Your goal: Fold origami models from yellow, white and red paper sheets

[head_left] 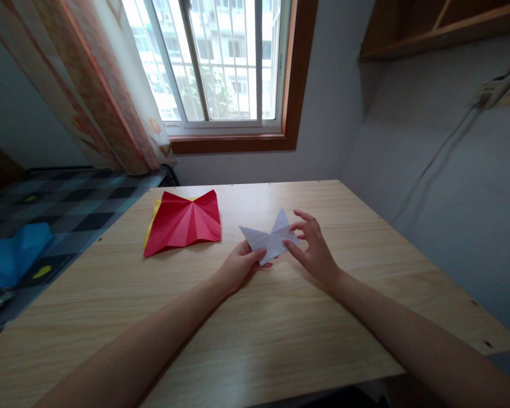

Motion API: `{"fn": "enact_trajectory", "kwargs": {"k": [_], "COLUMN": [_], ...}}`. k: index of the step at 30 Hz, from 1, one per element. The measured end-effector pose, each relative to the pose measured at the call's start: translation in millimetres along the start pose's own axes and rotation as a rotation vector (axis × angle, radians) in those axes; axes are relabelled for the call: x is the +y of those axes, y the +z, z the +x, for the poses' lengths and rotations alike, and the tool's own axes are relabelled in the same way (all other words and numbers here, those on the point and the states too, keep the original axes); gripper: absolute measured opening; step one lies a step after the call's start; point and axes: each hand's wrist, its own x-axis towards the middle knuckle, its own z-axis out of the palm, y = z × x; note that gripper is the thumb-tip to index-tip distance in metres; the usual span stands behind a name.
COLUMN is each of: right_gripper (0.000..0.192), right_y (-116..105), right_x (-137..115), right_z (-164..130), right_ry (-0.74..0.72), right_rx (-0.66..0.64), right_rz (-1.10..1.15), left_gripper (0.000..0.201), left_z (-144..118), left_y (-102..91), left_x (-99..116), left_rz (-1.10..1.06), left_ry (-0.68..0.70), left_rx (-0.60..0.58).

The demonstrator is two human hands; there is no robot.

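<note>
Lying between both hands, the white folded paper rests on the wooden table, its pointed flaps spread outward and one tip raised toward the window; the left hand pinches the paper's near-left edge between thumb and fingers; the right hand grips its right side with thumb and forefinger, the other fingers loosely spread above; both forearms run back from the paper toward the table's near edge. Left of the white paper, apart from it, a creased red paper lies flat on the table; a yellow sheet shows beneath the red paper's far-left edge. Beyond the table's left edge a checked bedcover carries a blue cloth; a patterned curtain hangs beside the window.
</note>
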Motion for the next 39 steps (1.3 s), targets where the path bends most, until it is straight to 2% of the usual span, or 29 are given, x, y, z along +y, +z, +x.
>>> {"fn": "enact_trajectory", "kwargs": {"k": [3,5,8,13,17,19,25,39], "right_gripper": [0.054,0.062,0.052,0.036,0.028,0.029,0.032,0.037], "right_y": [6,9,10,6,2,0,-3,-6], "right_x": [11,16,18,13,7,4,2,7], "right_z": [-2,-4,-5,-3,-1,0,0,1], "right_ry": [0.129,0.181,0.170,0.090,-0.074,-0.134,-0.191,-0.292], "right_rx": [0.034,-0.047,-0.161,-0.119,-0.112,-0.124,-0.151,-0.230], "right_rz": [0.156,0.249,0.249,0.120,0.044,0.024,-0.009,-0.143], "left_gripper": [0.040,0.040,0.038,0.036,0.033,0.033,0.030,0.028], "left_z": [-1,-1,-1,0,-1,-1,-1,0], "left_y": [0.2,0.2,-0.2,-0.1,0.8,0.9,-0.1,1.8], "left_x": [0,0,1,3,6,7,9,11], "left_rz": [0.000,-0.001,-0.009,-0.046,-0.058,-0.059,-0.072,-0.089], "left_ry": [-0.006,-0.007,-0.006,-0.019,-0.035,-0.037,-0.039,-0.067], "left_rx": [0.011,0.019,0.033,0.033,0.035,0.034,0.004,0.054]}}
